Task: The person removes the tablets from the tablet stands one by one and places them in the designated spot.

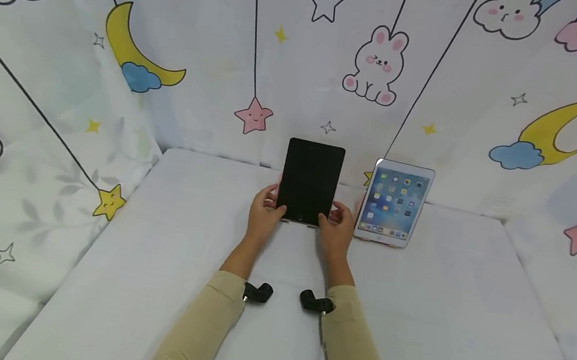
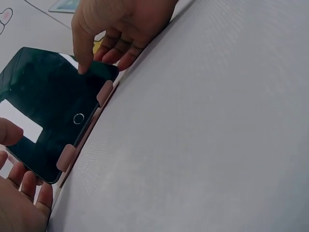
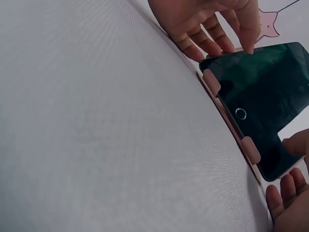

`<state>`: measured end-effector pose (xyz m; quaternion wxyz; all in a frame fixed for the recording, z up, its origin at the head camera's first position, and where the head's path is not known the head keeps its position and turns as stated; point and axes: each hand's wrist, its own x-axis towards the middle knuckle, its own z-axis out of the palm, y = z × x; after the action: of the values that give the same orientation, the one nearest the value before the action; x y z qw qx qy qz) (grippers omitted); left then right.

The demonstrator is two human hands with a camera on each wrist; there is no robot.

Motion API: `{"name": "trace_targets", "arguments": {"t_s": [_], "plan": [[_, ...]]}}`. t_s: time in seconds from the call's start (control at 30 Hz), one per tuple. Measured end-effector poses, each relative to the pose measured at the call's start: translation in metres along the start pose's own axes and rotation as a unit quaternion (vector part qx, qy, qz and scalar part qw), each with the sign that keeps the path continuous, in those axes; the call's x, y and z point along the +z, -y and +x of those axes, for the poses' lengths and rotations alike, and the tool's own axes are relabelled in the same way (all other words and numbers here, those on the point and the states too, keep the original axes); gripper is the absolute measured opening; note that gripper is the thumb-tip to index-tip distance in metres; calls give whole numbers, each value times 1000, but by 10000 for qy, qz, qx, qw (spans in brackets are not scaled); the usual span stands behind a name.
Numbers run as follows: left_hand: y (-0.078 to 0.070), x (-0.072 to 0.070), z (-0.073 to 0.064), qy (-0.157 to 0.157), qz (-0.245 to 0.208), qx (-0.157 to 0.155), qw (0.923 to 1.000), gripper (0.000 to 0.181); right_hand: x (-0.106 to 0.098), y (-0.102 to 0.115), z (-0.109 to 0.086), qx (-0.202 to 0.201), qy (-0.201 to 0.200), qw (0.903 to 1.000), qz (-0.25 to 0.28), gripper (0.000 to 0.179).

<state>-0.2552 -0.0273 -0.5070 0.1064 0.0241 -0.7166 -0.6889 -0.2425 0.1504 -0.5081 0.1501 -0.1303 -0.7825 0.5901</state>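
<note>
Fingers of the left hand curl at the left side of a dark tablet, and the thumb lies over the front near its lower corner. In the same way, the right hand pinches the opposite side, with its thumb on the front of the glass; so each hand is closed only as far as the thin body of the tablet allows. This tablet stands near the far edge of the white bench, between the two hands, with its black screen facing the person. Its lower edge sits behind two small pink tabs of a holder, and a round home button shows between them. Pale reflections lie on the glass in the wrist views.

Just beside the right hand, a second tablet with white frame shows a lit screen full of icons, and a bit of pinkish support is visible under its lower edge. Both forearms wear beige sleeves, with a black device at each wrist. Behind the bench hangs a pale cloth, printed with moons, stars and a rabbit.
</note>
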Motion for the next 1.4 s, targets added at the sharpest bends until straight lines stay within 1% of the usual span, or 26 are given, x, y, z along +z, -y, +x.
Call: {"name": "trace_targets", "arguments": {"t_s": [0.17,0.37,0.53,0.73,0.87,1.0,1.1,1.4], "plan": [[-1,1,-2,-16,56,146,9999,52,0,-2,2,-19,-13,10000,-33,48],[-1,0,-3,-91,233,155,9996,52,1,-4,6,-10,-19,10000,-22,49],[-1,0,0,-147,138,109,9997,52,5,-7,10,-265,-43,9996,-46,51],[2,0,0,-144,-17,-1,9999,51,5,-11,5,-496,-312,9983,-74,49],[3,0,-1,-122,-105,19,9999,52,6,-12,1,-585,-394,9974,-140,49],[4,1,0,-15,-143,113,9998,52,6,-12,0,-657,-477,9967,-19,50],[5,1,0,42,-147,172,9997,50,6,-11,0,-630,-498,9967,99,51],[8,-2,0,62,-286,291,9991,48,6,-10,0,-374,-258,9983,377,51]]}}
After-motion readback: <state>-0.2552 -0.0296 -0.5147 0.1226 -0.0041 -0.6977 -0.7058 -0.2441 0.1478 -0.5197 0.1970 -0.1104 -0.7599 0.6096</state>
